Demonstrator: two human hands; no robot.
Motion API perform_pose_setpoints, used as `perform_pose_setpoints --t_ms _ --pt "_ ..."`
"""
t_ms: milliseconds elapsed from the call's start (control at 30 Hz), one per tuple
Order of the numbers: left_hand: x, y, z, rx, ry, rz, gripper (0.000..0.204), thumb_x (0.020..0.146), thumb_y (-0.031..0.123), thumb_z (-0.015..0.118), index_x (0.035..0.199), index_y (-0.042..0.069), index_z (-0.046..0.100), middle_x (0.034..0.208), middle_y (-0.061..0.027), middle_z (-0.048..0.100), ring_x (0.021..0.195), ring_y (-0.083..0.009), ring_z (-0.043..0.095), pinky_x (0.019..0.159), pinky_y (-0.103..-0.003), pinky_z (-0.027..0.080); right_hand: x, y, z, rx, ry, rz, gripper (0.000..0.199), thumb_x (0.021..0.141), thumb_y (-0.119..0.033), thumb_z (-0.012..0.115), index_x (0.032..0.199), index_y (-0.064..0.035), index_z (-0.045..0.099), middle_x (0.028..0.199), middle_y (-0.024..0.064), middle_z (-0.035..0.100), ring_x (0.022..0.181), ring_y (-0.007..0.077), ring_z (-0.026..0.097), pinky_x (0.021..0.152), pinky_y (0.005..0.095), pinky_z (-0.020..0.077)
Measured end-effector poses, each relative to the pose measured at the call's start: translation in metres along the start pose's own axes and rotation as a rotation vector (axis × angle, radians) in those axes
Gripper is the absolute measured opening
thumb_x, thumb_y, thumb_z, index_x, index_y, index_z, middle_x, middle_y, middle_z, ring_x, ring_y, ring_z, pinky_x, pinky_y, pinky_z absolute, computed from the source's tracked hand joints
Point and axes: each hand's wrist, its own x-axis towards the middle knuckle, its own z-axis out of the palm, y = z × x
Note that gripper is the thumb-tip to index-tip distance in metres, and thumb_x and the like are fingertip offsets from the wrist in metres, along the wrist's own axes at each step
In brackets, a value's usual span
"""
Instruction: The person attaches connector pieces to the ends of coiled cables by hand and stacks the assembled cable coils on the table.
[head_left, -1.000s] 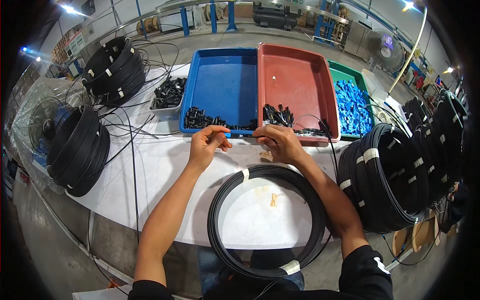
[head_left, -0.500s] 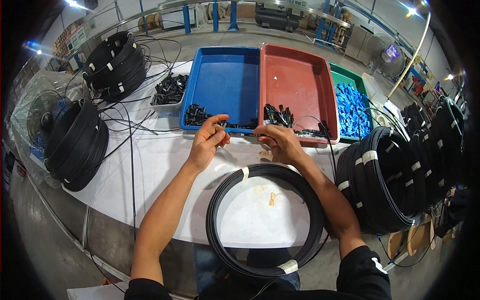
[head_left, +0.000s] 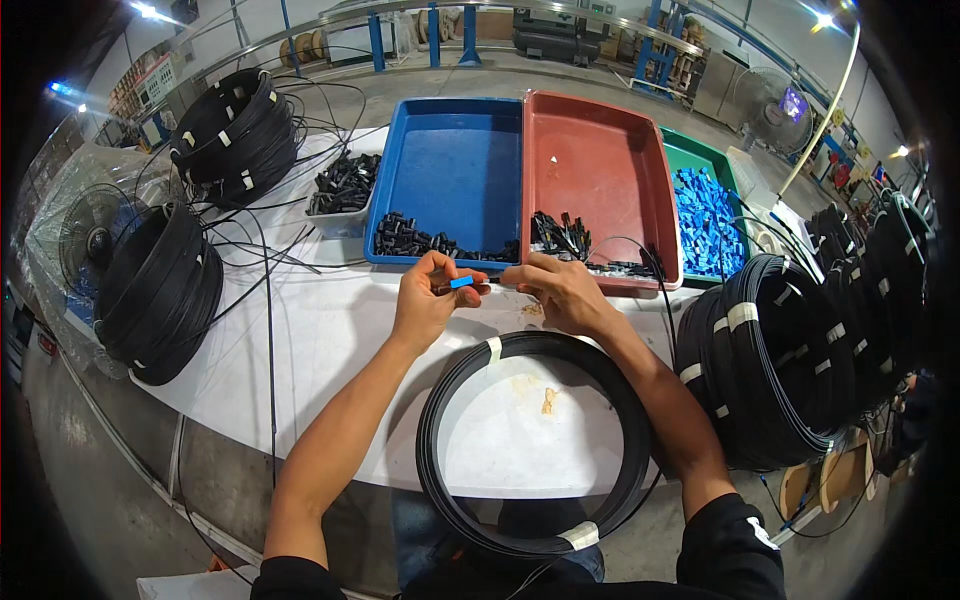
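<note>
Head view: We hold a small blue piece just in front of a blue tray, pinched between the thumb and fingers of our left hand. Our right hand sits close beside it, fingers bent and drawn together toward the piece's right end (whether they grip anything, we cannot tell). Below, a coil of black cable, bound with pale tape, lies between our forearms, overhanging the near edge of the white table. Dark pieces line the blue tray's near side; next to it stand a red tray and a green tray heaped with blue pieces. More black coils flank us left and right.
</note>
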Motion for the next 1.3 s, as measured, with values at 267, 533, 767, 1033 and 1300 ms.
perform_pose_setpoints --t_ms 267,533,767,1033,1300 --pt "-0.005 -0.003 0.001 -0.265 -0.055 -0.060 0.031 0.088 0.009 0.073 0.093 0.010 0.042 0.110 -0.0214 0.068 0.102 -0.0314 0.071 0.088 -0.035 0.063 0.002 -0.005 -0.007 -0.165 -0.064 -0.105 0.052 0.073 0.010 0.062 0.119 -0.0138 0.064 0.092 0.0119 0.064 0.072 0.0326 0.067 0.059 0.0414 0.0547" --pt "-0.005 0.001 0.005 -0.348 -0.046 -0.111 0.026 0.091 0.007 0.069 0.098 0.010 0.044 0.115 -0.0244 0.066 0.104 -0.0316 0.070 0.090 -0.036 0.063 0.003 -0.014 -0.015 -0.109 -0.124 -0.057 0.050 0.075 0.006 0.060 0.121 -0.0128 0.063 0.093 0.0139 0.066 0.070 0.0355 0.066 0.059 0.0448 0.0531" --pt "-0.002 0.005 0.004 -0.381 -0.037 -0.150 0.030 0.087 0.003 0.074 0.097 0.010 0.047 0.115 -0.0206 0.066 0.104 -0.0305 0.070 0.089 -0.038 0.063 0.000 -0.012 -0.011 0.046 -0.068 -0.020 0.049 0.074 0.015 0.057 0.119 -0.0050 0.056 0.097 0.0178 0.069 0.084 0.0362 0.072 0.065 0.0432 0.0559" --pt "-0.003 0.003 0.002 -0.121 -0.028 -0.011 0.039 0.074 0.012 0.087 0.090 0.008 0.052 0.114 -0.0129 0.065 0.105 -0.0249 0.069 0.090 -0.035 0.062 -0.002 -0.003 0.001 0.061 0.030 0.004 0.045 0.079 0.010 0.065 0.115 0.0001 0.039 0.097 0.0218 0.070 0.089 0.0379 0.072 0.071 0.0436 0.0575" --pt "-0.003 0.001 0.003 -0.022 0.012 -0.039 0.035 0.073 0.001 0.085 0.087 0.006 0.054 0.106 -0.0115 0.067 0.095 -0.0185 0.069 0.085 -0.030 0.061 -0.002 -0.002 0.003 0.089 0.048 0.013 0.051 0.076 0.011 0.064 0.119 -0.0025 0.040 0.098 0.0232 0.072 0.096 0.0363 0.071 0.076 0.0418 0.0579"
